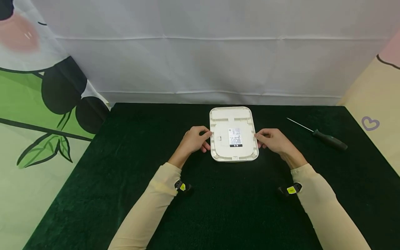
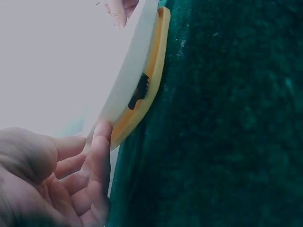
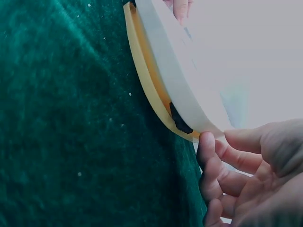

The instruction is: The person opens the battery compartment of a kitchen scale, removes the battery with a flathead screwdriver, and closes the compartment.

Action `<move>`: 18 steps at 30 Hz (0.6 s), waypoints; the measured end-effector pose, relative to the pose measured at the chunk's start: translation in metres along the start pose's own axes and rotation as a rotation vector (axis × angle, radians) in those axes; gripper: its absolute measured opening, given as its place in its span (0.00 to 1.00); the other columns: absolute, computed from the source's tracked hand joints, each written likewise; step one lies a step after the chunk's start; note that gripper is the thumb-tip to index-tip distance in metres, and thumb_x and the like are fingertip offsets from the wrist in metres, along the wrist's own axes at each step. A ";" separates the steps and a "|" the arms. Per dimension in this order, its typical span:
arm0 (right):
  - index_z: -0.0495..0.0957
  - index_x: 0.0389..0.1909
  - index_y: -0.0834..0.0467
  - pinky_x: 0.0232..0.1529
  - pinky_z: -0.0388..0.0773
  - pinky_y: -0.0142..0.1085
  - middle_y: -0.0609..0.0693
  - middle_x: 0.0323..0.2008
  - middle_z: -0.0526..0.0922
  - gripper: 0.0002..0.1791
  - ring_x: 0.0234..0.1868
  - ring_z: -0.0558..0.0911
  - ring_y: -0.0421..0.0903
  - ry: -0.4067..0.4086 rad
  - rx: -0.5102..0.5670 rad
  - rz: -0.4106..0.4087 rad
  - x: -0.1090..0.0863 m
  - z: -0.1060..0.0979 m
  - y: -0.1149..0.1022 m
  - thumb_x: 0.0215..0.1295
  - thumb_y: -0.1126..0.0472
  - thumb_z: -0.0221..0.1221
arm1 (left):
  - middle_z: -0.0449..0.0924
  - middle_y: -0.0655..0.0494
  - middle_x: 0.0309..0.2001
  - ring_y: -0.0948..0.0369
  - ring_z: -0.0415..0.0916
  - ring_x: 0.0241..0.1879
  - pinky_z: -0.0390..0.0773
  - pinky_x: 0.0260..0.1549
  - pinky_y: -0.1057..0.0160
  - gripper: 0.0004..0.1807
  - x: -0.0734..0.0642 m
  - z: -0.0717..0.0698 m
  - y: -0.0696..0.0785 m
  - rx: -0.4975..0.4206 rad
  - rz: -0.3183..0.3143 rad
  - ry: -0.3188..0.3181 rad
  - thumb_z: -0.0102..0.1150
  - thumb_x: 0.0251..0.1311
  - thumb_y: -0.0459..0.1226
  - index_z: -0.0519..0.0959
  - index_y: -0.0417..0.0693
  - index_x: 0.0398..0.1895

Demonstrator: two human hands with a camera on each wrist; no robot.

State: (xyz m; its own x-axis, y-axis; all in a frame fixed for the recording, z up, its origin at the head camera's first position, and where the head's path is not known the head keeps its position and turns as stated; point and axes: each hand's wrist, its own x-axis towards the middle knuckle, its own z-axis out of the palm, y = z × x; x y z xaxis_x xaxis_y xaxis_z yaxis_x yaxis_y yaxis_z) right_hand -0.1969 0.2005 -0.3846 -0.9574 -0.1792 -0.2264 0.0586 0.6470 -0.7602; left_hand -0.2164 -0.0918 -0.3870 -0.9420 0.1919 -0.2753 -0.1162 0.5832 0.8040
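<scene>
A white rounded-rectangular plastic housing lies with its label side up, a printed label near its middle. My left hand pinches the housing's left edge between thumb and fingers. On the opposite edge, my right hand has the same kind of pinch. The left wrist view shows a yellow rimmed part under the white shell, with a gap between them along the near side. Small dark pieces, one toward each near corner, sit in that gap, such as the dark piece in the right wrist view.
A screwdriver with a dark handle lies to the right of my right hand, its shaft pointing up and left. Dark green cloth covers the table. Behind the far edge hangs a white sheet; printed cloths hang at both sides.
</scene>
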 end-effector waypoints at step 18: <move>0.78 0.51 0.66 0.36 0.70 0.35 0.55 0.34 0.81 0.18 0.36 0.75 0.48 -0.057 -0.044 0.050 0.005 0.003 0.009 0.75 0.56 0.49 | 0.84 0.50 0.25 0.62 0.78 0.17 0.74 0.19 0.69 0.16 0.002 0.003 -0.005 -0.010 -0.071 -0.061 0.51 0.72 0.46 0.79 0.47 0.51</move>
State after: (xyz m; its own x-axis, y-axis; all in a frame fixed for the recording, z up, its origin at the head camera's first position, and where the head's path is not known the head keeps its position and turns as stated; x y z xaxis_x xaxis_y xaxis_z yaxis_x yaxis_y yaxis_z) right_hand -0.2002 0.2029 -0.3946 -0.9359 -0.1874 -0.2983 0.0918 0.6879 -0.7200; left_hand -0.2169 -0.0922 -0.3931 -0.9103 0.1989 -0.3630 -0.1850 0.5892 0.7865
